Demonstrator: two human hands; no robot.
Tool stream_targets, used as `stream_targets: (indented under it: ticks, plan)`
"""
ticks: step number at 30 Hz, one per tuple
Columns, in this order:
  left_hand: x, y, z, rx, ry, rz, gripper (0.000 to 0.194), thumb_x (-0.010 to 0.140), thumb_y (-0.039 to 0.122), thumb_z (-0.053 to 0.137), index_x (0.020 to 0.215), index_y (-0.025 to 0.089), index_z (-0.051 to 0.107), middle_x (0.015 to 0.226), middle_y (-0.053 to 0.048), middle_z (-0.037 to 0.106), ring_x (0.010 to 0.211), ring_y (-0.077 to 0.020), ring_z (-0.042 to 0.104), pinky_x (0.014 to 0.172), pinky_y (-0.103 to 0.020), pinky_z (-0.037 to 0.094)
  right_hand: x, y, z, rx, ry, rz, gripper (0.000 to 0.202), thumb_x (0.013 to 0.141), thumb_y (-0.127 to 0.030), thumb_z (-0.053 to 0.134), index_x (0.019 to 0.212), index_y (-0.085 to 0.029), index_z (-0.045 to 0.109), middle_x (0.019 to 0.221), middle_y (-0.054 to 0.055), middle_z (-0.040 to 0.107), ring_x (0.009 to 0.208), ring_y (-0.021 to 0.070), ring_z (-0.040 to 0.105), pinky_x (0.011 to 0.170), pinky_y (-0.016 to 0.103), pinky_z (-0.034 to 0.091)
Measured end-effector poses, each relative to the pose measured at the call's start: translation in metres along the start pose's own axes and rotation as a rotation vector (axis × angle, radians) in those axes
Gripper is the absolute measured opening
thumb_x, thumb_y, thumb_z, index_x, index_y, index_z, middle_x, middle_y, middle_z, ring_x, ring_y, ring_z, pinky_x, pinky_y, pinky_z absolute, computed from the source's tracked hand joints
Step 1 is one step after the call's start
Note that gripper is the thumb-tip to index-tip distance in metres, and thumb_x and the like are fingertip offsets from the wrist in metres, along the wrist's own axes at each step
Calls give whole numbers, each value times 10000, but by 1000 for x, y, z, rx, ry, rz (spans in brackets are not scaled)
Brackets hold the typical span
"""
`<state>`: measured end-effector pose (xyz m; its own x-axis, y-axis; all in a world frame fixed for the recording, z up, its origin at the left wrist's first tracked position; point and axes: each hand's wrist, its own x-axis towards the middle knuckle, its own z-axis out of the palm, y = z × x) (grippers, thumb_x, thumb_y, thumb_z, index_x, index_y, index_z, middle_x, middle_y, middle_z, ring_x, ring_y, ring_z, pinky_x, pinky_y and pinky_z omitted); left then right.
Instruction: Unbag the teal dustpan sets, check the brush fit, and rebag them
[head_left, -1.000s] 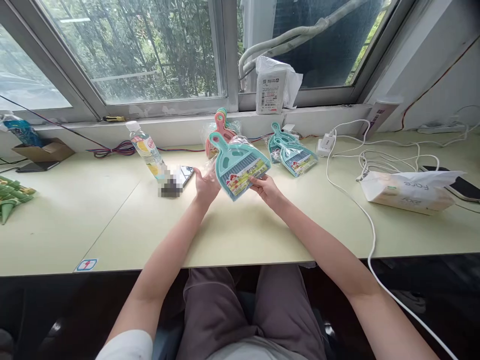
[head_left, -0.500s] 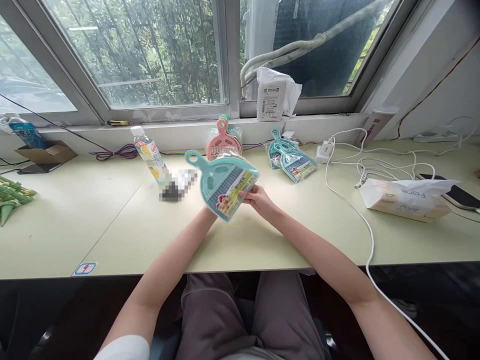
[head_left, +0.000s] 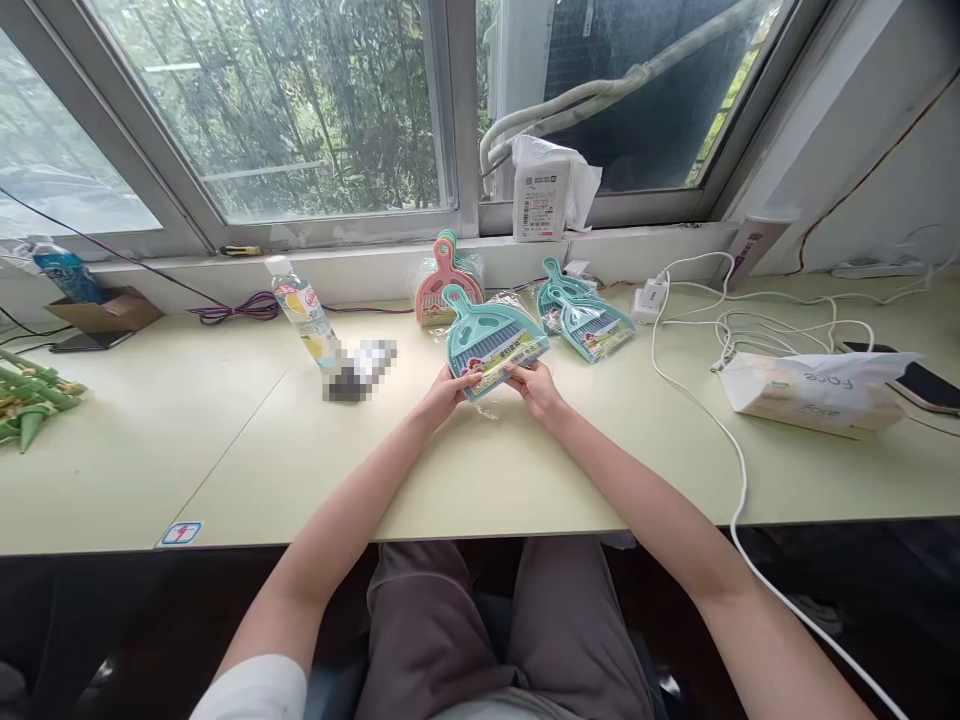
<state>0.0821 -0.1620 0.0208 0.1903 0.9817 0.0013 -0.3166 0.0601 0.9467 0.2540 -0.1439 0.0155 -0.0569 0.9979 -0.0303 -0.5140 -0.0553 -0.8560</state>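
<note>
A teal dustpan set (head_left: 491, 335) in clear wrap, with a brush and a printed card, is held over the table by its lower edge, handle pointing away. My left hand (head_left: 444, 396) grips its lower left corner, and my right hand (head_left: 536, 390) grips the lower right side. Loose clear plastic hangs below it. Just behind stands a stack of dustpans with a pink one (head_left: 444, 285) in front. To the right lie more teal dustpan sets (head_left: 592, 325), overlapping.
On the left are a drink bottle (head_left: 304, 315), a blurred patch, a cardboard box (head_left: 112, 310) and green plant stalks (head_left: 34, 395). A tissue pack (head_left: 817, 392), a phone (head_left: 926, 385) and white cables (head_left: 705, 410) lie right. A white package (head_left: 541, 205) stands on the sill.
The held dustpan set has moved right and lower, turning so its handle points away from me. My left hand, hidden behind it before, now shows at its left corner.
</note>
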Motion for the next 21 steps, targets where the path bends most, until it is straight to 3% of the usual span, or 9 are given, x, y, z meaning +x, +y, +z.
stream_targets:
  ticks: [9, 12, 14, 16, 18, 19, 21]
  plan:
    - [3, -1, -3, -47, 87, -75, 489, 623, 92, 770, 1079, 152, 604, 1039, -75, 702, 829, -167, 680, 714, -259, 558, 3, -4, 0, -82, -23, 139, 100, 827, -77, 595, 898, -146, 616, 879, 57, 747, 839, 161, 708, 832, 269, 591]
    - [3, 5, -5, -38, 104, -92, 578, 614, 86, 783, 1146, 185, 579, 1059, -64, 697, 823, -168, 684, 713, -265, 573, 9, -14, -7, -206, -103, 211, 88, 884, -173, 566, 929, -130, 627, 849, 87, 749, 739, 170, 717, 782, 306, 598]
    - [3, 10, -8, -31, 134, -75, 631, 604, 61, 775, 1180, 204, 560, 1031, -46, 698, 802, -159, 683, 710, -265, 581, 16, -22, -19, -387, -94, 222, 187, 909, -269, 535, 888, -127, 655, 814, 111, 744, 640, 178, 707, 723, 344, 602]
    - [4, 15, -13, -41, 179, -47, 664, 606, 31, 750, 1209, 218, 542, 990, -25, 698, 777, -147, 681, 710, -264, 588, 25, -28, -34, -612, 74, 104, 259, 907, -294, 501, 808, -129, 674, 800, 119, 735, 529, 160, 662, 677, 366, 596]
    - [5, 18, -20, -74, 221, -41, 662, 627, 21, 719, 1230, 217, 529, 972, -19, 700, 760, -138, 683, 719, -262, 594, 33, -32, -50, -838, 255, -138, 207, 867, -231, 513, 869, -135, 697, 876, 117, 731, 530, 156, 644, 714, 397, 587]
    - [7, 19, -24, -94, 231, -52, 641, 642, 26, 706, 1232, 205, 530, 970, -23, 702, 756, -137, 687, 729, -264, 597, 36, -33, -57, -933, 276, -261, 227, 841, -183, 517, 974, -147, 697, 954, 114, 725, 584, 164, 658, 770, 414, 578]
    - [9, 19, -33, -124, 226, -89, 559, 676, 46, 691, 1205, 160, 552, 966, -45, 709, 757, -141, 694, 753, -263, 601, 38, -32, -63, -1071, 203, -462, 432, 777, -98, 532, 1183, -192, 644, 1168, 115, 665, 771, 194, 684, 881, 431, 546]
